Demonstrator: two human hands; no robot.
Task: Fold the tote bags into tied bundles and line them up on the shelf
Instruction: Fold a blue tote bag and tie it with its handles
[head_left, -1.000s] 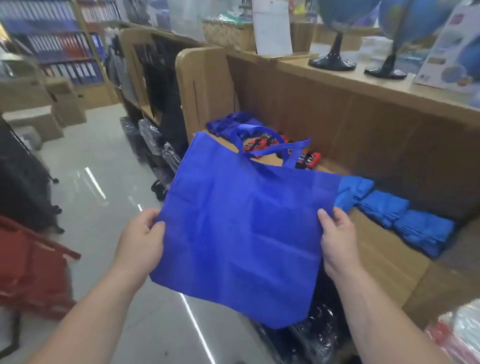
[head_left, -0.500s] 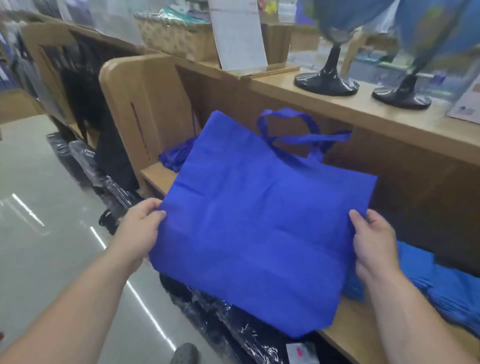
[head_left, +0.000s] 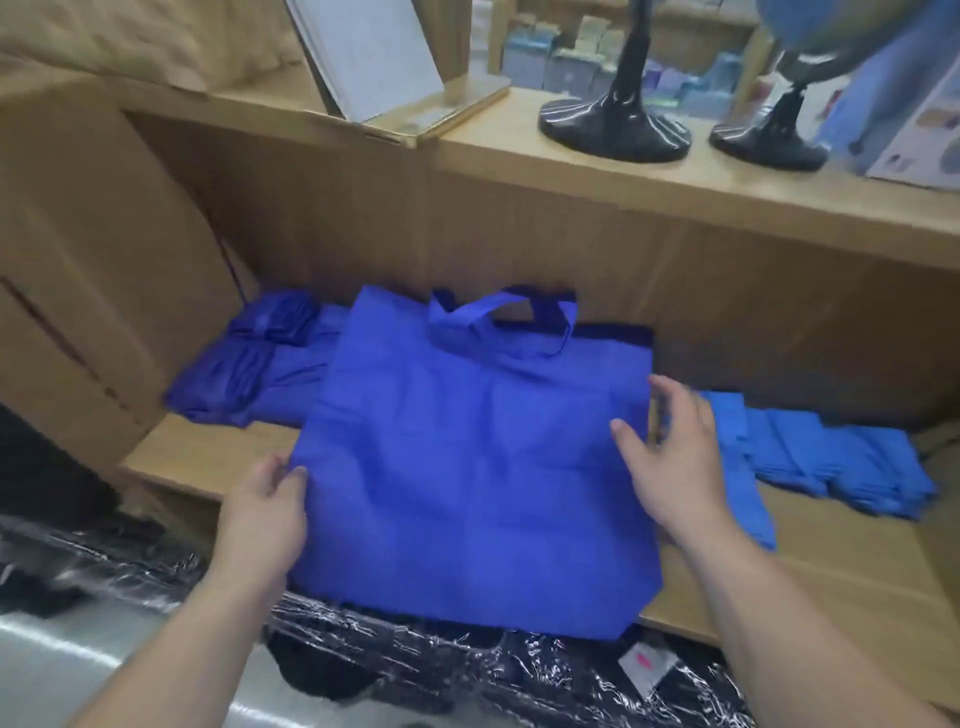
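On the shelf (head_left: 208, 457): laying the tote bag (head_left: 467, 467) down flat, no longer holding it up in the air.
Pinching its left edge with the left hand (head_left: 260, 514); resting the right hand (head_left: 675, 457), fingers spread, at its right edge. Probably ready for a first fold. Smooth blue, faintly creased, handles (head_left: 498, 317) rearward, bottom overhanging the front.

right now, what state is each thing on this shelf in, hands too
blue tote bag, unfolded, spread flat on the shelf, near edge overhanging the front
tote handles, untied, loose at the far end
left hand, pinches the bag's left edge
right hand, fingers spread, thumb on the bag's right edge
light blue bundles, folded, in a row at right
dark blue bags, rumpled pile at left
globe stands, upright
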